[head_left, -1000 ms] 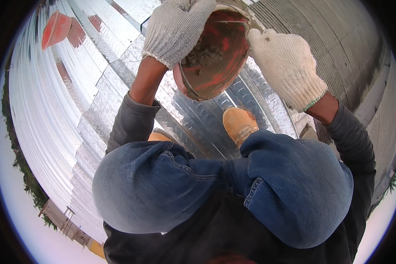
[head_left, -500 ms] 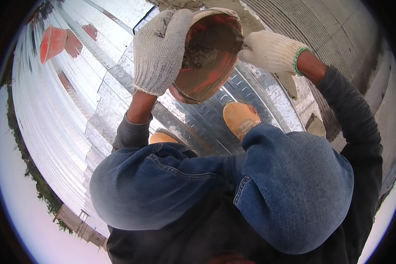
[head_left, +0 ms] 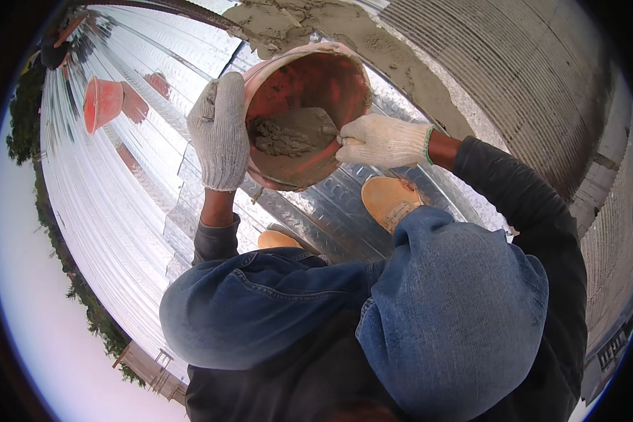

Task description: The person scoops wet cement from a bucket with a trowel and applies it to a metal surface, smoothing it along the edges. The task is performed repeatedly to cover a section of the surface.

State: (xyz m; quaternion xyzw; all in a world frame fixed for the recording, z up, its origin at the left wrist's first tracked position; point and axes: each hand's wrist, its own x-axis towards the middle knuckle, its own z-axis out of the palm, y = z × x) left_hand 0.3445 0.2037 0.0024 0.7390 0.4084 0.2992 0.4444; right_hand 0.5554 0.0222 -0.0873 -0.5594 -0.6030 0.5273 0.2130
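A red bucket [head_left: 313,81], smeared inside with grey mortar, is tilted so its mouth faces me. My left hand [head_left: 221,133], in a knitted glove, grips its left rim. Gloved too, with a green-edged cuff, my right hand [head_left: 387,141] is closed at the right rim on a trowel [head_left: 309,125]. The trowel's mortar-coated blade lies inside the bucket, and its handle is mostly hidden by my fingers. Below the bucket my tan shoes [head_left: 390,200] rest on ribbed metal sheeting [head_left: 330,218].
Wet mortar [head_left: 408,77] lies in a strip beyond the bucket, along a ridged grey surface [head_left: 499,77] at the right. Another red bucket [head_left: 102,104] sits on the shiny sheets at the far left. A dark shape [head_left: 55,53], unclear, is beyond it.
The bucket has come lower and slightly left, with both hands. Its mouth shows more, and the trowel blade with mortar is now visible inside. More of the mortar strip shows beyond.
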